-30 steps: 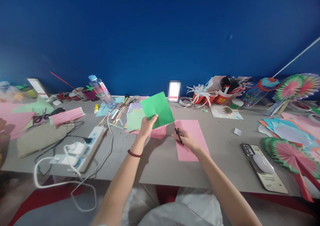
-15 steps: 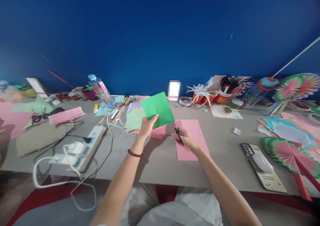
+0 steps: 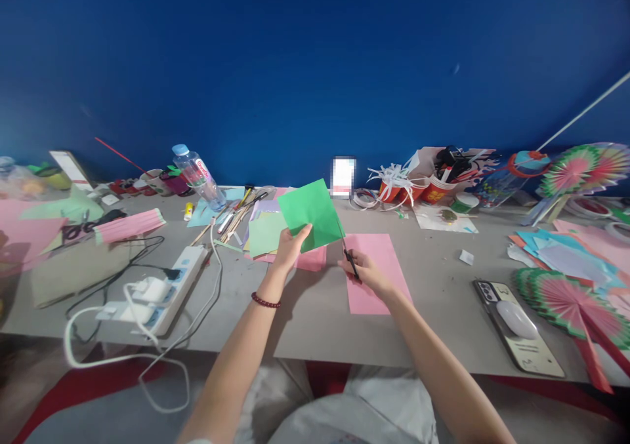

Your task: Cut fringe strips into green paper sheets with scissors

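A green sheet of paper is held up above the table, tilted, by my left hand, whose thumb lies on its lower front and whose other fingers are behind it. My right hand is closed around black-handled scissors. The scissor blades reach up to the right edge of the green sheet, near its lower right corner. Below my right hand lies a pink sheet of paper on the table. Behind the green sheet are pale green paper and more pink paper.
To the left are a power strip with cables and a leaning plastic bottle. Red paper cups with tools stand at the back right. A phone carrying a mouse lies beside a folded paper fan on the right.
Both hands stay almost in place. The scissor blades at the green sheet's right edge look slightly more apart than before.
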The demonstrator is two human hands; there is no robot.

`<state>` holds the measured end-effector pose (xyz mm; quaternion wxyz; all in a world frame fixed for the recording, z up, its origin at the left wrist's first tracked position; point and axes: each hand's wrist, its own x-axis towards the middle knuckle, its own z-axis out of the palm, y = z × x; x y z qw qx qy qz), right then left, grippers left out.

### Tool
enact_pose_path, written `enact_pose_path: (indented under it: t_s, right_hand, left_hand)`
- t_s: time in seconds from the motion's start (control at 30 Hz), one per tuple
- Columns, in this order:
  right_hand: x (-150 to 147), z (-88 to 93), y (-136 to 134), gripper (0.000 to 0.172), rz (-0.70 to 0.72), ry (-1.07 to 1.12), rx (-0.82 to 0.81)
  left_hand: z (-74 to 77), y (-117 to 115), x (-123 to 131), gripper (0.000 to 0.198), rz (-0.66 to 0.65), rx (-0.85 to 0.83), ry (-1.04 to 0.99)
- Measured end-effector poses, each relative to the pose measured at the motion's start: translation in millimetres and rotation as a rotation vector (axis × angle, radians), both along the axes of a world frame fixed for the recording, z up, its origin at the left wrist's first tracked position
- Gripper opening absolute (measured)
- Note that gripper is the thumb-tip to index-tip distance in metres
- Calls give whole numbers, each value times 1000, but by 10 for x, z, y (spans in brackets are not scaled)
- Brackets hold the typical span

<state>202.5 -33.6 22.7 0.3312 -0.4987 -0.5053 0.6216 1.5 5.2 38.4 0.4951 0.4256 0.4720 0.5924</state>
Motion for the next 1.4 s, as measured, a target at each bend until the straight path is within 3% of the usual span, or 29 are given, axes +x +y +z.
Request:
enact_pose_path:
  t_s: [1.4]
  right_hand:
    - [4,-15,6,35,3,-13,28]
  left_hand:
    - [17,-3,-22,38,29,-27,45]
